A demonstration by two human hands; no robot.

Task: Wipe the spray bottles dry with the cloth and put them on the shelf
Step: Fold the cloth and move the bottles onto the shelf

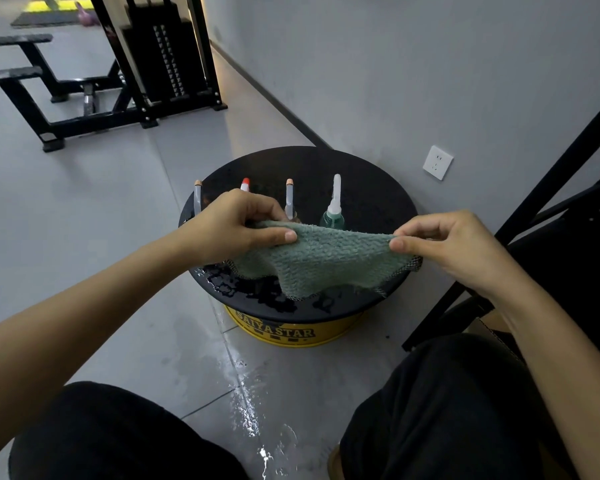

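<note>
Under the wet worktop (371, 188), a yellow base (274, 332) reads SAIYASTAR. Fingers (267, 211) of the left hand (232, 226) pinch the cloth (323, 261) at its left edge. The right hand (454, 247) pinches its right edge, before 4 upright bottles (333, 209).

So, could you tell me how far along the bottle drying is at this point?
Nothing looks finished: all four spray bottles, the green bottle included, stand unwiped on the wet black stand. In hand: the left hand and right hand pinch the green cloth, stretched between them above it. Left: wiping each bottle and shelving it.
</note>
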